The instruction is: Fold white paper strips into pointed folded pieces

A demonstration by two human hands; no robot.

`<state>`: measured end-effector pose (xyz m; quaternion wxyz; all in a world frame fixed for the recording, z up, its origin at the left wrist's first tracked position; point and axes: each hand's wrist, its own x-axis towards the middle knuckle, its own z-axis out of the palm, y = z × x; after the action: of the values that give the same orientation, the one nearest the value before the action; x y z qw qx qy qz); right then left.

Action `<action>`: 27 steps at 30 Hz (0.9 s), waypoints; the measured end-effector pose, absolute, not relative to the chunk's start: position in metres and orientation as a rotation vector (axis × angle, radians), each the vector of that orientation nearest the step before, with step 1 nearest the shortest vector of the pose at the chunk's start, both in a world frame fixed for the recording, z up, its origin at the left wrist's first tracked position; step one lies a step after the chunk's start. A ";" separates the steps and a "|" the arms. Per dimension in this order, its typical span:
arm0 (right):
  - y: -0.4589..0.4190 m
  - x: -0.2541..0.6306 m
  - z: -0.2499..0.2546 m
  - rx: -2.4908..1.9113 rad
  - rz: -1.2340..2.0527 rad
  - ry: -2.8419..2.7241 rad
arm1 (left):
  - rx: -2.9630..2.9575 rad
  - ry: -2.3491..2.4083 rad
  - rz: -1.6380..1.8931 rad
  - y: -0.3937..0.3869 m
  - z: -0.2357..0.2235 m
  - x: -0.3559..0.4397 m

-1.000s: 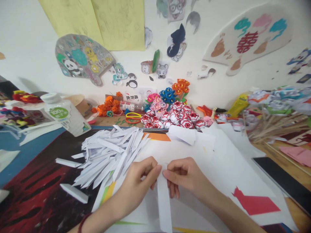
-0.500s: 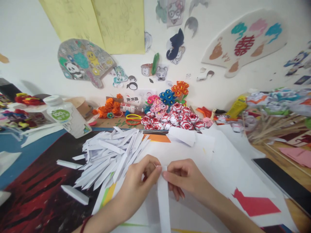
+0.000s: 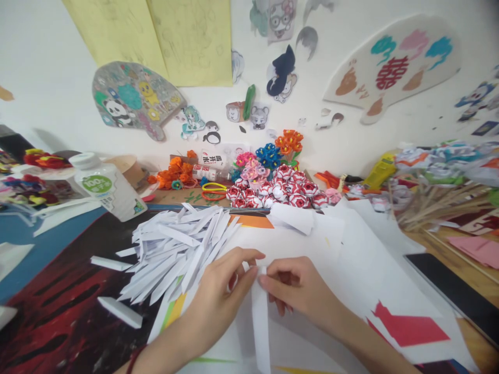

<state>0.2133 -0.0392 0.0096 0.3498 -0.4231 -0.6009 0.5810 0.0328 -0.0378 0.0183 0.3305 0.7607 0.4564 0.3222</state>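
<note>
A long white paper strip point(image 3: 261, 322) hangs down toward me, its top end between my two hands. My left hand point(image 3: 222, 291) pinches that end from the left, thumb against the paper and index finger stretched over the top edge. From the other side, my right hand point(image 3: 298, 284) grips the same end between thumb and curled fingers. To the left of my hands lies a pile of folded white paper strips point(image 3: 175, 249). Two more folded strips point(image 3: 120, 311) rest apart from it on the dark mat.
White paper sheets point(image 3: 374, 270) cover the table under my hands. A phone point(image 3: 456, 291) and a red paper scrap point(image 3: 413, 330) lie at right. A white bottle point(image 3: 109, 187) stands tilted at back left. Red-and-white paper flowers point(image 3: 278, 189) are heaped along the wall.
My left index finger has straightened and reached over the strip's top edge. The right fingers have curled in a little, and the strip has shifted slightly left.
</note>
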 end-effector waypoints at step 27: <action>-0.035 0.217 0.005 -1.171 1.298 -1.646 | 1.892 1.254 0.855 -0.038 0.014 0.034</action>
<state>0.2169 -0.0346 0.0053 0.3617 -0.4546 -0.6390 0.5041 0.0335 -0.0381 0.0144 0.3501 0.7306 0.4843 0.3302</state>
